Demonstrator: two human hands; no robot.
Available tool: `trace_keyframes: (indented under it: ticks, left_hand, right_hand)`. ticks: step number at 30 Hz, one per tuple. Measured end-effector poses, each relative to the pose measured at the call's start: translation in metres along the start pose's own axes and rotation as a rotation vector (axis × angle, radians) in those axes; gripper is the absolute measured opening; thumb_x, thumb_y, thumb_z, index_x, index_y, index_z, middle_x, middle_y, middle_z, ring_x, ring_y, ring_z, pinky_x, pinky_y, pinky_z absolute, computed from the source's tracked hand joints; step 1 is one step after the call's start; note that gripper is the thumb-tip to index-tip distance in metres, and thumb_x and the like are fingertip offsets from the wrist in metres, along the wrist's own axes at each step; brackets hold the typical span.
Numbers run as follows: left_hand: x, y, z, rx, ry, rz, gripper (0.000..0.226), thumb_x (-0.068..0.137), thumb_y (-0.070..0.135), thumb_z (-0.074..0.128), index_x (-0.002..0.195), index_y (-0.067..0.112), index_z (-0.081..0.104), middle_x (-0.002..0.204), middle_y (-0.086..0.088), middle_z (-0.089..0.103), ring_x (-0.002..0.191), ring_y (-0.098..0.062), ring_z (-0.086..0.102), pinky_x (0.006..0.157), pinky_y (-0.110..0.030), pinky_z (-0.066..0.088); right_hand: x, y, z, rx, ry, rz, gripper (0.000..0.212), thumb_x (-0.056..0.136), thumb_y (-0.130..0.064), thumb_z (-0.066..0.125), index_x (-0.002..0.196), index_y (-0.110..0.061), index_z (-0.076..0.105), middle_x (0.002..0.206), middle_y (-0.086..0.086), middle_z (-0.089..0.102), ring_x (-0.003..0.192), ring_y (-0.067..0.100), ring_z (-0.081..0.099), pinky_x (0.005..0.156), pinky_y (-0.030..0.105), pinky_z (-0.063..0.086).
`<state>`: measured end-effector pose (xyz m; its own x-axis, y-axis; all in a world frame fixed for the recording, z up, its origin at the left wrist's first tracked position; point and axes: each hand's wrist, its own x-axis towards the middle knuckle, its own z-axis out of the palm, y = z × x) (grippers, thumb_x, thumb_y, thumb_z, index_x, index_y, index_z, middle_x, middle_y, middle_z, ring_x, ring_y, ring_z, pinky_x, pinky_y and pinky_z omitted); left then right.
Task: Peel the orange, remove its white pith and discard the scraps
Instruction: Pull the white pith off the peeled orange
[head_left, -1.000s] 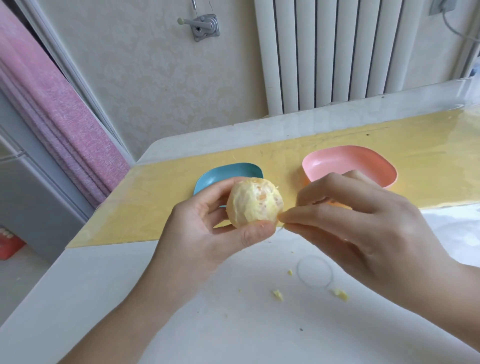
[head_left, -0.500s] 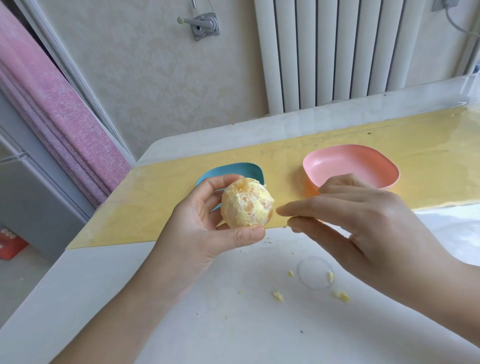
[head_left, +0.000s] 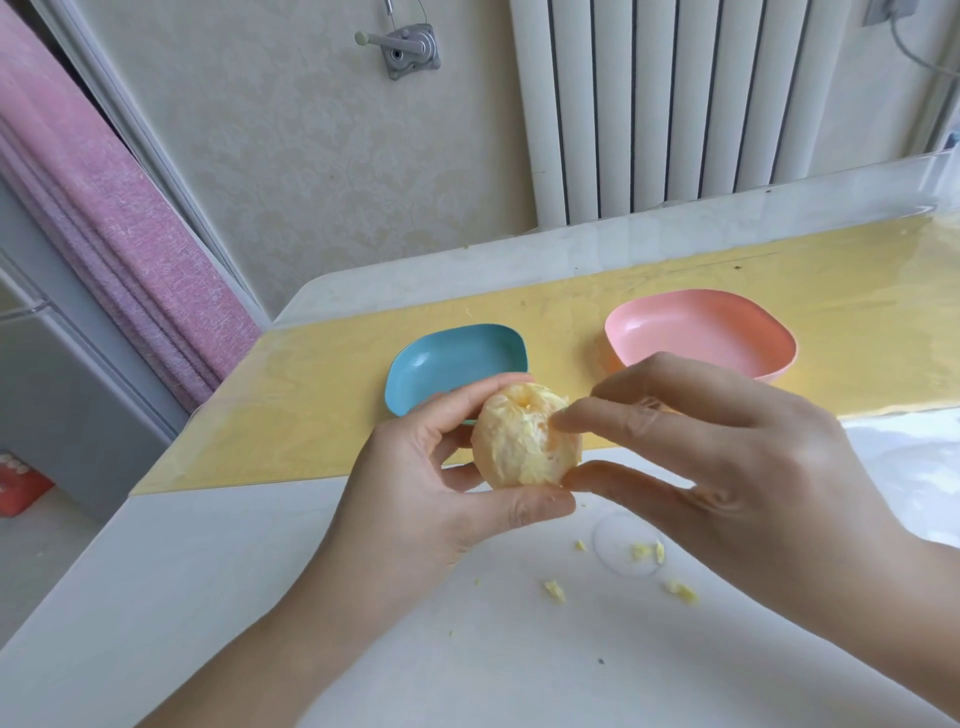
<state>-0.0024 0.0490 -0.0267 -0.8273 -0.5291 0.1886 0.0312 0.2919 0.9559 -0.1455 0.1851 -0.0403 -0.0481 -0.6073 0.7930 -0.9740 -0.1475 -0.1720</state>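
**Fingers (head_left: 597, 418) of both hands on the peeled orange (head_left: 519, 447)**

The white worktop (head_left: 234, 597) spreads below the fingers and toward the person. Beyond the fingers a yellow mat (head_left: 322, 405) crosses it. On the mat a pink dish (head_left: 696, 332) sits just past the right fingers. A blue dish (head_left: 457, 358) sits just past the left ones, its near rim hidden behind them.

The left hand (head_left: 415, 483) grips the orange from the left, with the thumb under it and the other fingers curled over the top and back. The right hand (head_left: 753, 467) comes in from the right. Its index fingertip presses on the upper right face and its thumb tip sits at the lower right edge, so the two pinch that side of the fruit. Its remaining fingers are curled behind. I cannot tell whether a strand of pith is caught between them.

The orange hangs in the air between the two sets of fingers, above the near edge of the mat. Its rind is off. Pale pith covers most of it, and orange flesh shows through in patches by the right index fingertip and at the top.

I judge it light and soft, with thin-skinned segments that would burst under a hard squeeze and turn slippery with juice. It is best cradled lightly round its girth. The pith is best taken at a loose edge and pulled along the surface, not dug into.

Below the right fingers, small yellowish scraps (head_left: 555, 591) lie on the worktop around a clear disc (head_left: 623, 571), not yet discarded.
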Motion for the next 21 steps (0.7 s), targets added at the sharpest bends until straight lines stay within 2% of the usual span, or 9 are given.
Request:
trace_keyframes:
  ticks: [6,14,21]
  left_hand:
    - [-0.0022,0.0009,0.0016,0.075,0.046,0.061,0.07,0.042,0.035,0.088,0.109,0.042,0.068,0.11,-0.001,0.068,0.103,-0.018,0.065,0.085,-0.024,0.053]
    - [-0.0043,0.0015,0.0023,0.088,0.062,0.093,0.072,0.043,0.035,0.087,0.112,0.041,0.067,0.103,0.007,0.065,0.103,-0.013,0.065,0.084,-0.021,0.052]
    - [-0.0053,0.0031,0.0026,0.064,0.064,0.098,0.074,0.043,0.033,0.087,0.114,0.039,0.067,0.1,0.005,0.065,0.103,-0.012,0.065,0.084,-0.02,0.052]
  right_hand:
    - [-0.0014,-0.0029,0.001,-0.066,0.052,-0.033,0.017,0.08,-0.02,0.073,0.094,-0.009,0.075,0.083,0.004,0.066,0.07,0.013,0.051,0.063,0.02,0.041]
    - [-0.0017,-0.0041,0.0005,-0.092,0.071,-0.066,0.013,0.082,-0.017,0.071,0.09,-0.007,0.075,0.08,0.007,0.065,0.07,0.015,0.049,0.064,0.02,0.039]
    - [-0.0012,-0.004,-0.0004,-0.068,0.097,-0.08,0.012,0.082,-0.015,0.072,0.088,-0.006,0.075,0.078,0.007,0.066,0.068,0.018,0.052,0.065,0.018,0.039]
